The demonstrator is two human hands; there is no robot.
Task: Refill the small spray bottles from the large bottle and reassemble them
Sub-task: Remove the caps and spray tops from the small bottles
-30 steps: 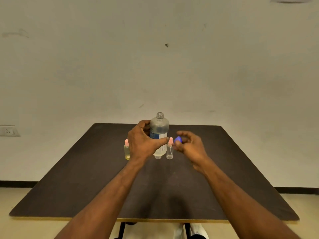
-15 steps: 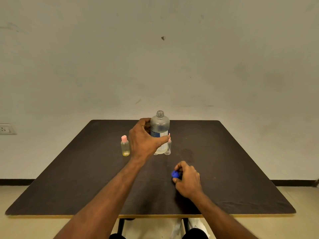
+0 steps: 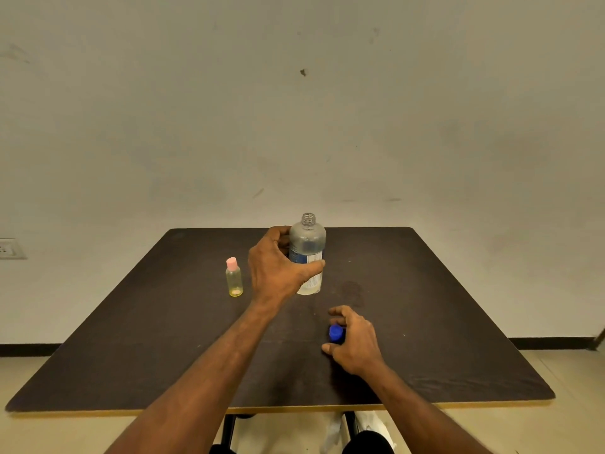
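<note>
The large clear bottle [image 3: 307, 244] stands upright and uncapped at the table's middle, and my left hand [image 3: 278, 267] grips its labelled body from the left. Its blue cap [image 3: 336, 333] lies on the table nearer to me. My right hand [image 3: 355, 342] hovers just right of the cap, with index finger and thumb spread apart on either side of it and not pinching it. A small bottle [image 3: 234, 280] with a pink cap and a little yellowish liquid stands left of my left hand. No other small bottle shows.
The dark square table [image 3: 442, 322] has a yellow front edge close to me. A pale wall rises behind it, with a socket [image 3: 9, 249] at the far left. Table legs and floor show below the front edge.
My right hand carried the blue cap from beside the bottle down to the near table and now spreads its fingers off it. My left hand kept hold of the large bottle.
</note>
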